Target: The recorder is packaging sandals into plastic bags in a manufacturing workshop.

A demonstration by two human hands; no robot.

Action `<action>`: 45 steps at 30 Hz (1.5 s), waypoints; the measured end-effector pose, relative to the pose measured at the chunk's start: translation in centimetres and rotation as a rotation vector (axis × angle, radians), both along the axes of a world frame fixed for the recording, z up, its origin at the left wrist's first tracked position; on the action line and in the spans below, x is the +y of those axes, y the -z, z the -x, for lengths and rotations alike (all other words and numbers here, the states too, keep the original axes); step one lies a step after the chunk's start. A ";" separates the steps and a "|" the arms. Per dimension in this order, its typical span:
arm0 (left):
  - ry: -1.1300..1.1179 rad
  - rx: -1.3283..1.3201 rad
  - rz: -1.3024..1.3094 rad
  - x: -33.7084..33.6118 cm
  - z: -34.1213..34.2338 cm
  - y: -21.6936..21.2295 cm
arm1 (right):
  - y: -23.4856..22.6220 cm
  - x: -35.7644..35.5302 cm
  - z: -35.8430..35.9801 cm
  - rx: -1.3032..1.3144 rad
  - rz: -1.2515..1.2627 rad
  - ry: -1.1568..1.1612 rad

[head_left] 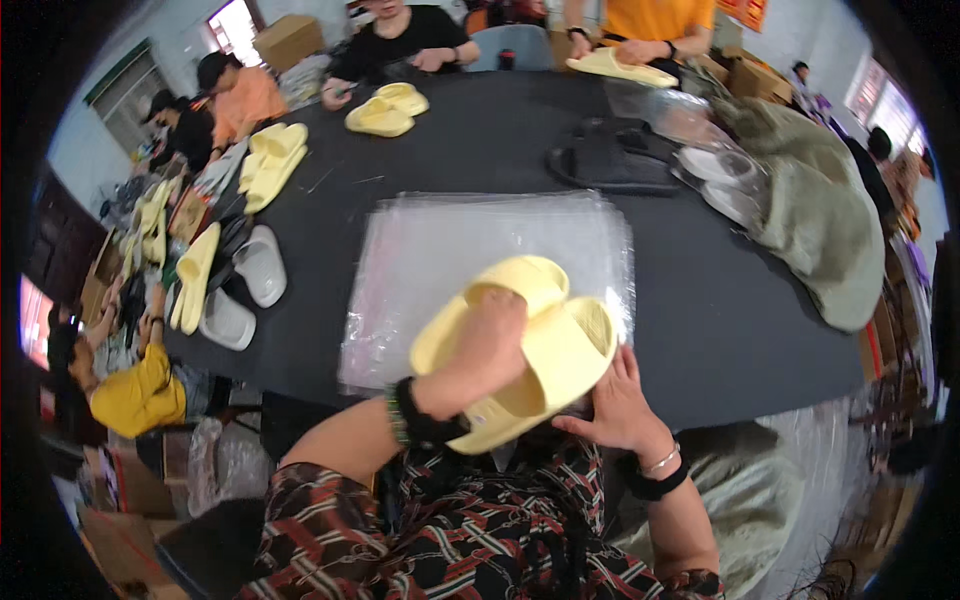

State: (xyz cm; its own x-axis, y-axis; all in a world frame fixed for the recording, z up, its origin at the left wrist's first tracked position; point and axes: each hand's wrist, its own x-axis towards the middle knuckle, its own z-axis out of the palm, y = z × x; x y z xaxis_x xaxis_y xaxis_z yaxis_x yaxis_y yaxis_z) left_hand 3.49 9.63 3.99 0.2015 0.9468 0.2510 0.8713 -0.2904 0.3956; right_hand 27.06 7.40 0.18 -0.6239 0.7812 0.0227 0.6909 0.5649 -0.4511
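A pair of pale yellow slide sandals [570,355] is tilted above the near edge of a stack of clear plastic bags [480,230]. My left hand [492,335] grips the pair from above, its fingertips partly hidden against the sandals. Beside the right-hand sandal, my right hand [618,405] lies at the table edge with its fingers spread, holding nothing. Its fingertips are close to the sandal's side; whether they touch it I cannot tell.
The dark table [730,330] bears grey slides [262,265], more yellow slides [272,165] and black slides [620,160]. A bagged white pair [720,180] lies by a large olive sack [815,200] at right. Across the table, a person in orange [655,20] handles a yellow slide.
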 end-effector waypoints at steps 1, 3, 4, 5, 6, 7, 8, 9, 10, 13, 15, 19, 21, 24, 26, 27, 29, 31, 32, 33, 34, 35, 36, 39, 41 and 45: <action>-0.022 0.027 0.025 -0.3 -0.2 1.7 | -0.4 -0.1 0.5 -0.122 -0.023 0.020; -0.039 -0.003 -0.007 0.1 0.8 3.4 | -0.4 -0.4 0.9 -0.130 -0.104 0.015; -0.027 -0.029 -0.027 0.2 1.5 3.8 | -0.4 -0.5 1.0 -0.162 -0.116 0.049; -0.065 -0.023 -0.033 0.2 2.2 3.9 | -0.3 -0.6 1.0 -0.191 -0.127 0.073; -0.057 0.003 -0.051 0.2 3.0 4.0 | -0.4 -0.7 1.0 -0.199 -0.123 0.064; -0.054 0.035 -0.072 0.2 4.1 3.8 | -0.4 -0.7 1.1 -0.226 -0.109 0.050; -0.077 0.040 -0.109 0.6 5.2 4.0 | 0.0 -0.8 0.9 -0.222 -0.122 0.044; -0.115 0.050 -0.124 0.9 6.4 4.2 | 0.4 -0.9 0.8 -0.216 -0.134 0.038; -0.144 0.025 -0.129 1.3 7.5 4.3 | -0.1 -0.9 0.8 -0.209 -0.091 0.049; -0.244 0.001 -0.160 1.7 12.3 4.8 | 0.1 -1.0 0.7 -0.241 -0.073 0.039; -0.303 -0.004 -0.181 1.9 15.8 5.2 | -0.2 -0.9 0.9 -0.243 -0.065 0.020; -0.427 -0.102 -0.259 1.3 24.4 4.1 | 0.0 -0.7 0.5 -0.282 -0.019 0.029; -0.557 -0.031 -0.272 0.4 27.8 -0.9 | -0.4 -0.6 0.9 -0.247 -0.010 0.030; -0.670 0.052 -0.506 1.6 35.3 -8.1 | -1.4 -0.7 1.6 -0.280 0.060 0.022; -0.763 0.198 -0.545 3.2 41.0 -12.5 | -0.7 -0.3 1.4 -0.294 0.054 0.015; -0.766 0.271 -0.609 5.7 42.7 -15.2 | -1.3 -0.8 0.4 -0.293 0.042 0.056; -0.854 0.372 -0.503 6.8 48.3 -17.0 | -2.5 -1.5 1.3 -0.213 -0.112 0.073; -0.968 0.367 -0.358 6.2 52.8 -15.2 | -2.5 -1.2 1.7 -0.315 -0.074 0.023; -1.038 0.431 -0.296 4.1 55.8 -13.9 | -2.1 -1.0 1.9 -0.294 -0.080 0.003; -1.092 0.483 -0.229 2.9 57.2 -12.0 | -1.7 -1.0 2.1 -0.268 -0.083 -0.014; -1.017 0.456 -0.202 4.7 55.2 -8.7 | -1.6 -1.2 1.8 -0.277 -0.085 0.019; -0.950 0.441 -0.181 5.6 53.1 -6.3 | -1.9 -1.5 1.5 -0.287 -0.089 0.059; -0.978 0.422 -0.089 4.1 53.9 -5.8 | -2.2 -1.6 2.0 -0.274 -0.078 0.032; -0.944 0.416 -0.095 4.2 50.9 -4.6 | -1.6 -1.3 1.4 -0.266 0.002 0.033; -0.876 0.422 -0.187 5.0 47.0 -5.3 | -0.7 -1.1 0.4 -0.271 0.076 0.065; -0.875 0.308 -0.178 4.1 41.7 -9.2 | -0.2 -0.6 0.8 -0.183 -0.027 0.041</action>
State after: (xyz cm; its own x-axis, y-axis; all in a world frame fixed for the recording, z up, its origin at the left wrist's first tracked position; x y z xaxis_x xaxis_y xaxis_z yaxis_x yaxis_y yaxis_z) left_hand -38.17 13.70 13.20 -0.4812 0.7457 0.4608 0.8670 0.4826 0.1244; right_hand 26.30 6.78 0.41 -0.5876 0.8064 -0.0668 0.7824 0.5452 -0.3010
